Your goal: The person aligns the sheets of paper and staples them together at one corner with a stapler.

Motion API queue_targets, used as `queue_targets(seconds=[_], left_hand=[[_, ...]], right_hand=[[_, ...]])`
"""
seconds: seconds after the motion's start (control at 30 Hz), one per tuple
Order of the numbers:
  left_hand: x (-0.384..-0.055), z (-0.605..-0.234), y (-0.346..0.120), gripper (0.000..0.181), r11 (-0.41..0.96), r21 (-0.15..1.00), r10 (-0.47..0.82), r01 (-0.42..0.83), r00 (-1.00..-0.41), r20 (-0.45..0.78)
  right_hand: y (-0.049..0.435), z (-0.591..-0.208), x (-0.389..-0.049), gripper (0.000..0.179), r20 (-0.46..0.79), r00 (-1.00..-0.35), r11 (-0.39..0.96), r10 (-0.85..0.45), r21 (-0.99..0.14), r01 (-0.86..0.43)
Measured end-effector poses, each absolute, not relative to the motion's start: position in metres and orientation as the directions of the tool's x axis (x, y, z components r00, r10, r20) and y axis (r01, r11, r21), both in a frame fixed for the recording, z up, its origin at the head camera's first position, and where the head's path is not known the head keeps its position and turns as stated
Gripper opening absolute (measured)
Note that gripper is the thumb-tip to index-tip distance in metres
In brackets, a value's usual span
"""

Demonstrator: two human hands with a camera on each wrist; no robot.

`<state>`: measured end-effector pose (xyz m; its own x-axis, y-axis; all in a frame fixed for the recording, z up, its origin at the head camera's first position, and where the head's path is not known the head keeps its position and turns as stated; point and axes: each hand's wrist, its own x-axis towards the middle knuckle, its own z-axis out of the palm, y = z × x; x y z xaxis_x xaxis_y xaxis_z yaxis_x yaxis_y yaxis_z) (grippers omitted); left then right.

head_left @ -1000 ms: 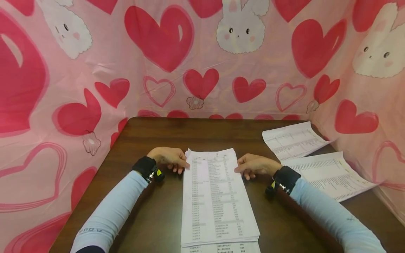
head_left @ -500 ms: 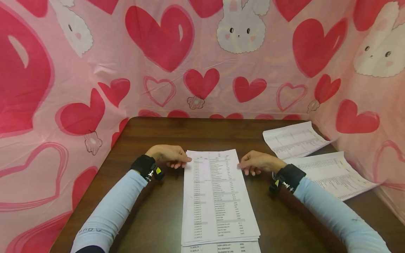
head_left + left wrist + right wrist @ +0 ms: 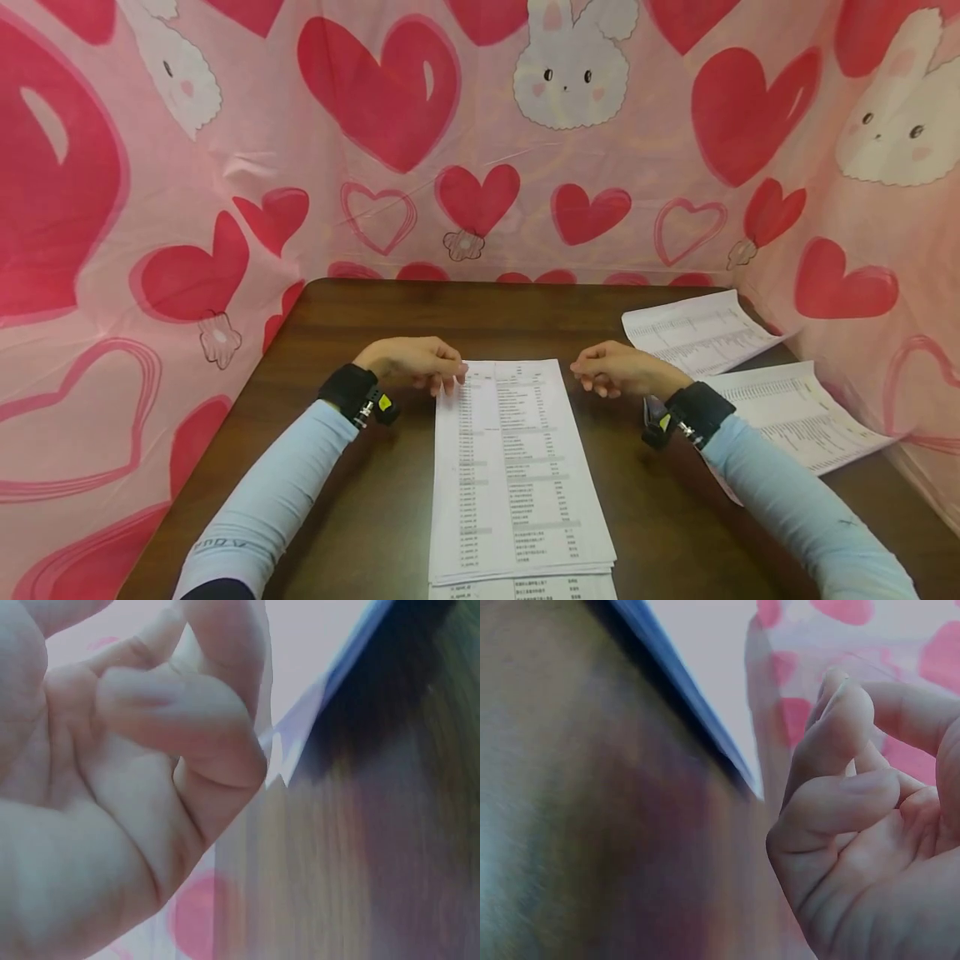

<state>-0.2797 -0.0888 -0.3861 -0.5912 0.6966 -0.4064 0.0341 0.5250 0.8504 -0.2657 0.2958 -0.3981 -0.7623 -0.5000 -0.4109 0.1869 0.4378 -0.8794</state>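
A stack of printed paper sheets (image 3: 525, 475) lies lengthwise on the brown table, its layers showing at the near edge. My left hand (image 3: 416, 364) is at the stack's far left corner, where thumb and fingers pinch a paper sheet and hide that corner. In the left wrist view, the left hand (image 3: 150, 757) has curled fingers right against the white sheets (image 3: 307, 645). Off the far right corner, my right hand (image 3: 618, 368) holds nothing, its fingers loosely bent. The right wrist view shows a gap between the right hand (image 3: 862, 810) and the stack's corner (image 3: 727, 697).
To the right lie two more groups of printed sheets, one farther back (image 3: 697, 333) and one nearer (image 3: 795, 417), with curled edges. The right forearm overlaps the nearer one. A pink cloth with hearts and rabbits (image 3: 480, 208) encloses the brown table (image 3: 360, 517) at the back and sides.
The right hand has left the stack's edge and moved slightly back and right. The left hand has shifted back and right, farther over the corner. The stack's far edge looks more even.
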Motion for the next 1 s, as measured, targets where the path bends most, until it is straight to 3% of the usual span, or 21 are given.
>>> queue_targets(seconds=[0.2,0.37,1.0], left_hand=[[-0.281,-0.376,-0.074,0.044,0.502,0.854,0.719,0.139,-0.615,-0.323],[-0.284,-0.371,-0.058,0.042,0.513,0.832,0.698,0.212,-0.668,-0.260],[-0.298,-0.369,0.034,0.021,0.383,0.913,0.633,0.143,-0.760,-0.147]], right_hand=[[0.316,-0.382,-0.270,0.022,-0.375,-0.793,0.364,-0.480,-0.908,0.208],[0.337,-0.377,-0.272,0.021,-0.337,-0.817,0.368,-0.468,-0.915,0.166],[0.426,-0.363,-0.260,0.027,-0.363,-0.897,0.351,-0.251,-0.898,0.265]])
